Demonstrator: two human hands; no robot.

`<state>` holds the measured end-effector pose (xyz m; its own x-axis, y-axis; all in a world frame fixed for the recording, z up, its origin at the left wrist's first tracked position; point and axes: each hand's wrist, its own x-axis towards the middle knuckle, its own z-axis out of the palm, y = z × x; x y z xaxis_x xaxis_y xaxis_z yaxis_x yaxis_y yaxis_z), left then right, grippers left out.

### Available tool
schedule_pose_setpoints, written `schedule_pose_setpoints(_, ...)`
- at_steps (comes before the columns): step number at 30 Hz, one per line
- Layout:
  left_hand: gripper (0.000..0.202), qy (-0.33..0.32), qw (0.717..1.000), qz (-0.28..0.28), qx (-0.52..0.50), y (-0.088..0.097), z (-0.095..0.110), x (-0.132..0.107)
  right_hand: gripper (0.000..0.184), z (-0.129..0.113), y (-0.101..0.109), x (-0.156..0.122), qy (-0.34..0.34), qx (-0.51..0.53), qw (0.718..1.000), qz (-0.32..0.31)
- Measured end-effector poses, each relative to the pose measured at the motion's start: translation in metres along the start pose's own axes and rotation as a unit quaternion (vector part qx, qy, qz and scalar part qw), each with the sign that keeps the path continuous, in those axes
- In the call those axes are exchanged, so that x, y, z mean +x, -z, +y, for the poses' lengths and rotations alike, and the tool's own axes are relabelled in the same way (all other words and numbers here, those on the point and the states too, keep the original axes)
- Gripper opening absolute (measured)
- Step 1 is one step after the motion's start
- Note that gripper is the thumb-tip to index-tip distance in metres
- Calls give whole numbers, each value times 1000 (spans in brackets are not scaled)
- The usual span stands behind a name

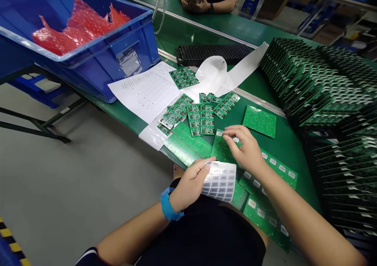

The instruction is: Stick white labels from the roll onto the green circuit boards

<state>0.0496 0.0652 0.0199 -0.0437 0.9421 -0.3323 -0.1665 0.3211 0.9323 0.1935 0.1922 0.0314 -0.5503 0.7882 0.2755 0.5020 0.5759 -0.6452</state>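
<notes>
My left hand [190,183] grips a white sheet of small labels [220,181] over my lap, a blue band on its wrist. My right hand [243,146] reaches over a green circuit board [220,150] at the table's edge, its fingertips pinched on a small white label touching the board. A row of labelled green boards [278,167] runs to the right under my forearm. Several smaller populated boards [202,118] lie just beyond my hands.
A blue crate [123,57] with red bubble wrap sits at the left. A printed paper [147,89], a white bag [215,75] and a black tray [212,53] lie behind. Racked green boards [324,85] fill the right. Another person's hands [194,2] rest across the conveyor.
</notes>
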Motion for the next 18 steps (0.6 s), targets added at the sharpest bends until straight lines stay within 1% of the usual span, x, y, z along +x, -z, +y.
schedule_pose_setpoints(3,29,-19,1000,8,-8,-3,0,-1,13,-29,14,-14,2,35,992,-119)
schedule_pose_setpoints(4,27,-18,1000,18,-18,-5,0,-1,13,-36,17,-17,-2,39,988,-146)
schedule_pose_setpoints(5,25,-17,999,30,-26,-6,0,-1,12,-42,18,-21,-7,38,986,-160)
schedule_pose_setpoints(7,20,-24,998,53,-27,-10,-1,-2,10,-49,19,-26,-16,29,986,-163)
schedule_pose_setpoints(11,17,-75,994,79,32,-14,-3,-4,11,-52,20,-31,-17,17,989,-146)
schedule_pose_setpoints(14,19,-87,990,84,70,-14,-3,-6,11,-52,22,-34,-23,31,991,-126)
schedule_pose_setpoints(18,20,-106,979,82,155,-13,-2,-7,11,-55,25,-39,-65,72,988,-118)
